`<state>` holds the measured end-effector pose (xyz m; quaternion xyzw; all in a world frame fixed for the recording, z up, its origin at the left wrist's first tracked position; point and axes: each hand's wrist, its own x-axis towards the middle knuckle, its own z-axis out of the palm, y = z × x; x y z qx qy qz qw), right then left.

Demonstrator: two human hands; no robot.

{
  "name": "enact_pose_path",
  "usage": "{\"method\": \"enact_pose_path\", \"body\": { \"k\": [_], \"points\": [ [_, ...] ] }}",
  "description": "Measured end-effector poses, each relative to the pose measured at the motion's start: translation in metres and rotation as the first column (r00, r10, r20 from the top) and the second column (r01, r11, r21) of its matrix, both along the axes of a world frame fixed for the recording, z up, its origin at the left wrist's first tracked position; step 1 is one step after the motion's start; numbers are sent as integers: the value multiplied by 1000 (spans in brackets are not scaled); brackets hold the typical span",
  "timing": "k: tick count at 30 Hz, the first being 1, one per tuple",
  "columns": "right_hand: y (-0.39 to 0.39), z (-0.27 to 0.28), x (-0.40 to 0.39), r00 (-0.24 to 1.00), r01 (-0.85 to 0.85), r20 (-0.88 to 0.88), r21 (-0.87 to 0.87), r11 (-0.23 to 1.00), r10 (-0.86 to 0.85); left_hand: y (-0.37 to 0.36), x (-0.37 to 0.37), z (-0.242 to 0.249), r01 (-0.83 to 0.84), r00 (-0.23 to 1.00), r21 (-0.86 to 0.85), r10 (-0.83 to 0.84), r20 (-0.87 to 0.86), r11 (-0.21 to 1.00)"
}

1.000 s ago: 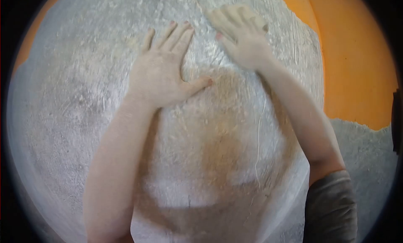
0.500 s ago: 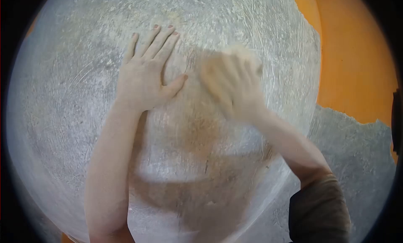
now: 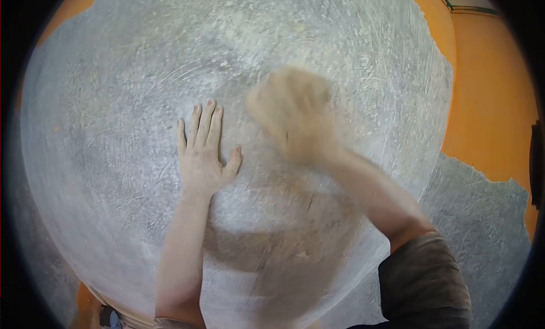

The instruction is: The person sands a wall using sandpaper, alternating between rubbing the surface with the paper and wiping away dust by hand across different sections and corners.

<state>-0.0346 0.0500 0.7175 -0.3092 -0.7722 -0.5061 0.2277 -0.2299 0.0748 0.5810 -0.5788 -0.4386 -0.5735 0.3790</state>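
Note:
My left hand (image 3: 201, 164) lies flat against a rough grey plastered surface (image 3: 130, 153), fingers apart and thumb out to the side, holding nothing. Up and to the right of it, my right hand (image 3: 304, 121) is smeared by motion. Its fingers are bent round a pale, yellowish-beige sponge-like pad (image 3: 269, 96) against the same surface. The exact edges of the pad are blurred.
Orange painted areas (image 3: 482, 96) border the grey surface at the right and top left. More grey plaster (image 3: 477, 215) covers the lower right. A dark sleeve (image 3: 426, 280) covers my right upper arm. Shadows fall between my arms.
My left hand appears lower and slightly right in view, still flat. My right hand has shifted left and a little down with the pad. The view has tilted, showing more orange at the top left.

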Motion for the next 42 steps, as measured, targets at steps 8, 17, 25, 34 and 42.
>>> {"method": "enact_pose_path", "body": {
  "k": [8, 17, 25, 34, 42],
  "points": [
    [32, 68, 44, 992, 84, 23, 613, 786, -124, -6, -61, -104, -156, 982, -194, 174, 77, 969],
    [-14, -62, -110, 946, -218, 229, -73, 973, 230, -4, -68, -143, -123, 932, -264, 202, 299, 957],
    [17, 39, -27, 996, -82, 43, 689, 720, 73, -23, -54, -100, -94, 963, -375, 180, 200, 922],
    [-12, -103, 0, 898, -4, 440, -55, 998, 28, -11, -34, -88, -30, 986, -276, 73, 147, 961],
    [46, 12, 119, 892, 127, -429, 541, 832, 142, 0, -3, -71, -135, 985, -179, 151, 80, 975]
  ]
}}
